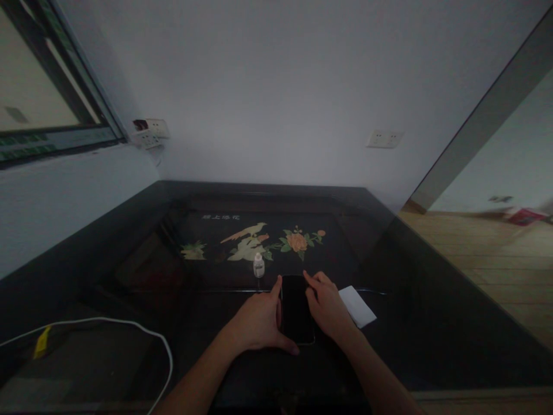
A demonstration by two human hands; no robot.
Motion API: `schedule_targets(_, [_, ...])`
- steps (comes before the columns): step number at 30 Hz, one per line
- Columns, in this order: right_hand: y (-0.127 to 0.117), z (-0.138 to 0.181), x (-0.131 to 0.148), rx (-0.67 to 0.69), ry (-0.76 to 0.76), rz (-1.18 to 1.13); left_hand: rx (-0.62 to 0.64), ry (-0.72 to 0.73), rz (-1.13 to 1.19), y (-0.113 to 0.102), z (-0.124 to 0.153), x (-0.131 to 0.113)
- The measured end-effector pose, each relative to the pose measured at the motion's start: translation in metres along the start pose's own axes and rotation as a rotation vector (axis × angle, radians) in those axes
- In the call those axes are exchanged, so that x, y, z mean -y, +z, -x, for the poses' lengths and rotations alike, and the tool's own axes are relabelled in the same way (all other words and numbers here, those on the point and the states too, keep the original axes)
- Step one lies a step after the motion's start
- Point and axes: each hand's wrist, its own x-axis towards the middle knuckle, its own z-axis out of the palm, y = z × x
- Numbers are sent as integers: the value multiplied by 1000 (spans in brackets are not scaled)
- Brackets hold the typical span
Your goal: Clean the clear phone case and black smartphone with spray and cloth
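A black smartphone (297, 311) lies between my hands, low over the dark tabletop, its screen dark and facing up. My left hand (261, 323) grips it along the left side, thumb near the bottom edge and index finger near the top left corner. My right hand (327, 304) holds the right side, with the index fingertip at the top right corner. Just beyond the phone stands a small clear bottle (258, 266) with a white cap. A folded white paper or cloth (358, 306) lies to the right, partly behind my right hand.
The glossy black table (401, 276) bears a bird-and-flower picture (250, 242) and meets the wall at the back. A white cable (129, 321) with a yellow tag (42, 342) curves across the left. Wall sockets (385, 139) sit above the table, and a window (47, 75) is at left.
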Motion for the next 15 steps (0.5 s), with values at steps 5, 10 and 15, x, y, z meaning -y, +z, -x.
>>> schedule_targets(5, [4, 0, -3, -22, -8, 17, 13, -9, 15, -3, 1, -4])
schedule_targets(10, [3, 2, -2, -144, 12, -113, 12, -31, 170, -6, 4, -5])
schedule_targets(15, [-29, 15, 0, -273, 10, -223, -176, 61, 372, -15, 8, -2])
